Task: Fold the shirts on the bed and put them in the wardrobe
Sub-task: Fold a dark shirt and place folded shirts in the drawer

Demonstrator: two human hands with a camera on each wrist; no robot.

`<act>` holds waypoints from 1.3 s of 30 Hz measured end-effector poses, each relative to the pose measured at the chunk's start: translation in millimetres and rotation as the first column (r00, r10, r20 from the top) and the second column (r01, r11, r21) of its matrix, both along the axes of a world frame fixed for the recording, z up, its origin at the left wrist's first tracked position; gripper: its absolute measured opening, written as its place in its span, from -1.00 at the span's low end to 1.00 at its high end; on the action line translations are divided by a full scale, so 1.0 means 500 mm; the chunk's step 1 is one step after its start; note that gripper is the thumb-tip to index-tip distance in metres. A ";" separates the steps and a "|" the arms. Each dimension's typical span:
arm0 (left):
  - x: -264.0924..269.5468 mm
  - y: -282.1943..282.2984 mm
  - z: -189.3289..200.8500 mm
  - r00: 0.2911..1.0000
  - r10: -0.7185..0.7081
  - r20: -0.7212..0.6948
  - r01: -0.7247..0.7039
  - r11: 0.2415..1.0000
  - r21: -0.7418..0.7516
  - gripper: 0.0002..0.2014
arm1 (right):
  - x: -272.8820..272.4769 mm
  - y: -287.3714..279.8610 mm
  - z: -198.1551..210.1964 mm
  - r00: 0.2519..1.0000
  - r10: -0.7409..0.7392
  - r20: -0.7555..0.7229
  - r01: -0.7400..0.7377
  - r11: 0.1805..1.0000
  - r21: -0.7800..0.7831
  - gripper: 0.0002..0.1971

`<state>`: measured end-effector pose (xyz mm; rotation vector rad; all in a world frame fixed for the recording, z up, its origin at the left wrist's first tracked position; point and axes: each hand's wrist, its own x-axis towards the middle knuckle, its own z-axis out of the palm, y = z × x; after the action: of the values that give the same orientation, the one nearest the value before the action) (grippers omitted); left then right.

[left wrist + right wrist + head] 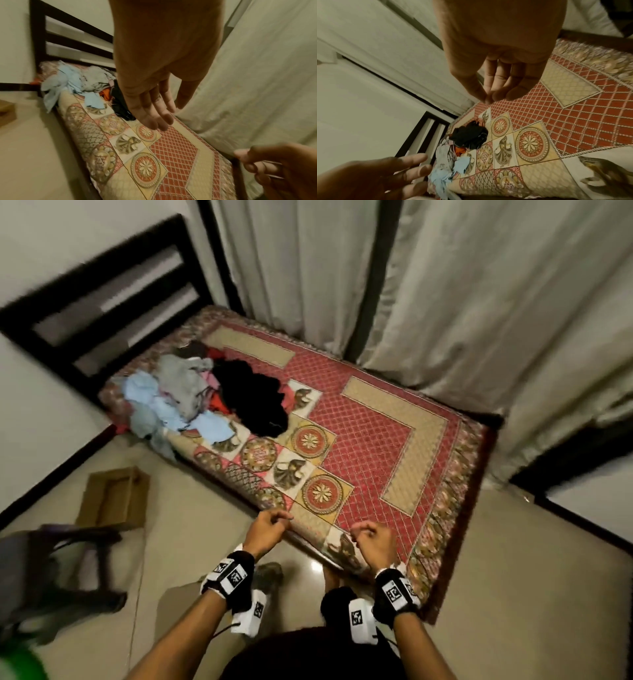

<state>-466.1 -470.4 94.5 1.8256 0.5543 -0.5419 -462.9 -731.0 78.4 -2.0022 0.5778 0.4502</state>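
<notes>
Pale-blue, grey and black shirts (202, 395) lie heaped at upper left of the bed (394, 440). Left hand (269, 525) and right hand (371, 537) hover empty at lower centre, fingers loosely curled. Best to lift one garment clear.

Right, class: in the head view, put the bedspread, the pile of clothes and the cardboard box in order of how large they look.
1. bedspread, by far the largest.
2. pile of clothes.
3. cardboard box, the smallest, though it lies on the floor, farther below the camera, so its real size is unsure.
</notes>
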 end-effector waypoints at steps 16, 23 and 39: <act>0.484 0.477 -0.068 0.980 0.190 -0.052 -0.171 0.952 0.254 -0.85 | 0.699 0.461 -0.116 0.860 0.509 -0.028 -0.509 0.854 -0.106 -0.88; 0.858 0.660 -0.349 0.985 -0.071 -0.158 0.107 0.965 0.239 -0.58 | 0.997 0.729 -0.360 0.921 0.366 -0.136 -0.390 0.883 -0.262 -0.77; 0.975 0.686 -0.446 0.974 0.195 -0.116 -0.201 0.979 -0.042 -0.68 | 1.122 0.865 -0.334 0.941 0.081 0.329 -0.037 0.990 -0.138 -0.94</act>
<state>21.4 -127.3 -128.3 1.6741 0.7817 -0.5193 98.2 -298.5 -88.7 -2.1645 0.3417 0.1026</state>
